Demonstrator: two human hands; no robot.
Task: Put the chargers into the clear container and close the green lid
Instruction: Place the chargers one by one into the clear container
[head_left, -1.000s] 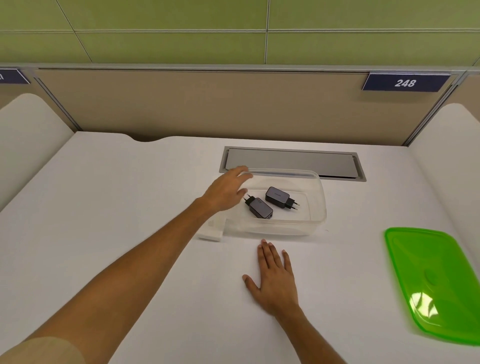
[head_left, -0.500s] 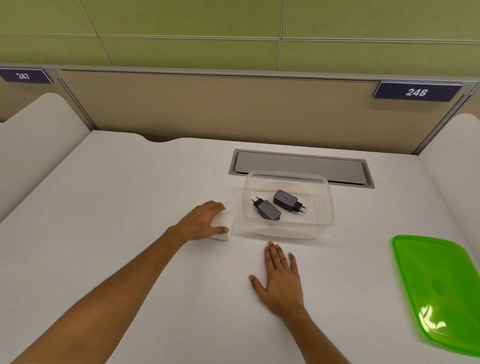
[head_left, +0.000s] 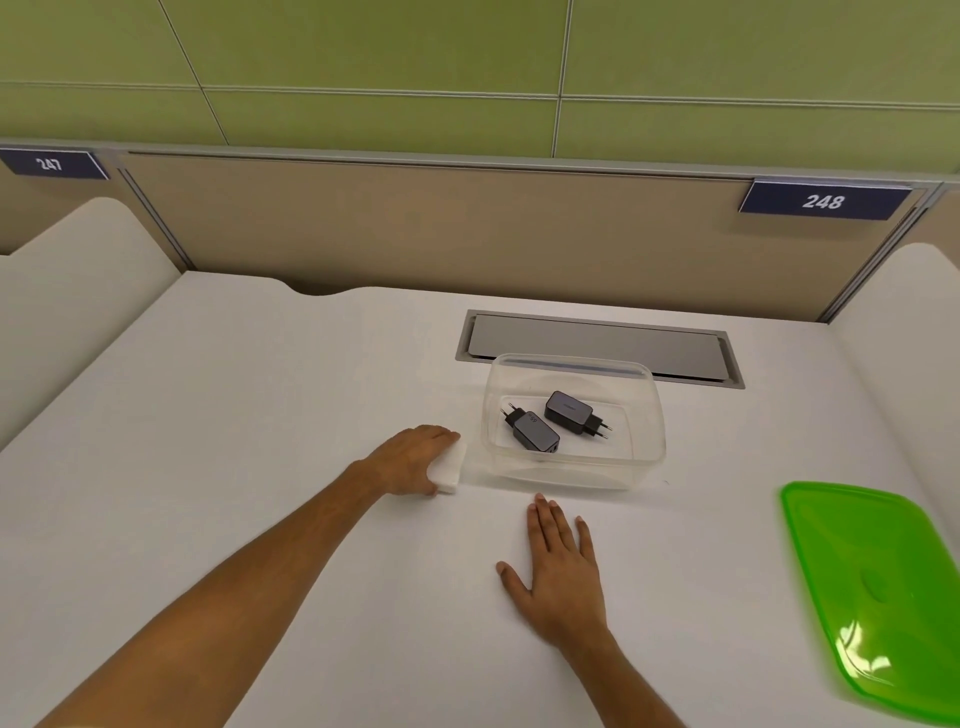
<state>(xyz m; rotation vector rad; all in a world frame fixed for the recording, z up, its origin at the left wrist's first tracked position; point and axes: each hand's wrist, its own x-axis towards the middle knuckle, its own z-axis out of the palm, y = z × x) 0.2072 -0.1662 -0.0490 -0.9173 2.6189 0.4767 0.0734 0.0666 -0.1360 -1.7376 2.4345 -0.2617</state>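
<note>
- Clear container (head_left: 574, 470): I log it open-topped on the white bench (head_left: 260, 395), just beyond the tips of my right hand and just to the right of my left. No lid on it.
- Charger, dark, item one (head_left: 535, 432): lying flat on the container floor, plug pins pointing to the far left. Counted as stowed.
- Charger, dark, item two (head_left: 570, 412): lying flat beside the first, the two bodies close or touching, pins pointing to the near right. Counted as stowed.
- Charger, white block (head_left: 448, 468): outside the container, on the bench just left of its wall. I take it for a third charger, though its pins are not visible.
- Left hand (head_left: 413, 460): fingers (head_left: 441, 432) curled over the white block, thumb at its near end; a closing hold. I cannot tell whether the block has left the bench.
- Right hand (head_left: 558, 569): palm down on the bench, fingers straight and slightly spread, holding nothing.
- Green lid (head_left: 878, 592): lying flat on the bench well to the right of my right hand, apart from the container, untouched.
- Done, by my reckoning: two of three chargers in.
- Left: lift the white block over the near-left wall and set it inside; fetch the lid with the free right hand; seat and press it onto the rim.
</note>
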